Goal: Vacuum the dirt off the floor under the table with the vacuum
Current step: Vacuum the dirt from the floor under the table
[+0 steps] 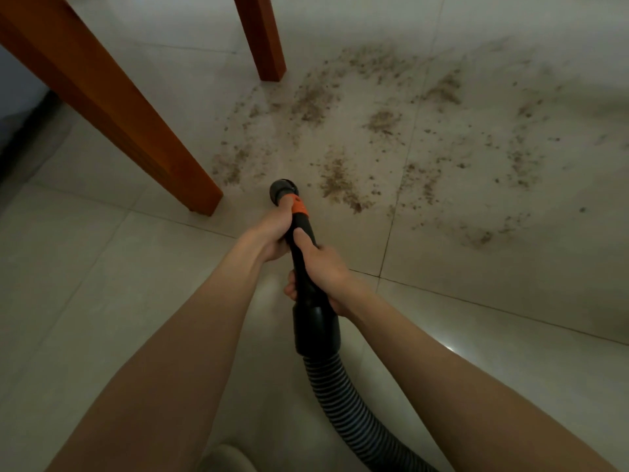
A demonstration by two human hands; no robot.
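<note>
On the pale tiled floor (102, 267), brown dirt (374, 120) lies beside the table legs (112, 107); we see our left hand (269, 238) and right hand (323, 270), each grip clamped around the black vacuum nozzle (292, 212).

Two hands are counted on one black vacuum wand (301, 253), the left hand (269, 238) being closed around it nearer the nozzle and the right hand (321, 272) closed around it behind; one orange ring (299, 207) and one ribbed hose (343, 407) are counted on the same tool. Two wooden table legs (112, 107) are seen, the second leg (262, 35) standing farther back. One wide scatter of dirt (391, 131) is counted on the tiled floor (85, 267), made of several denser patches whose exact number cannot be told.
</note>
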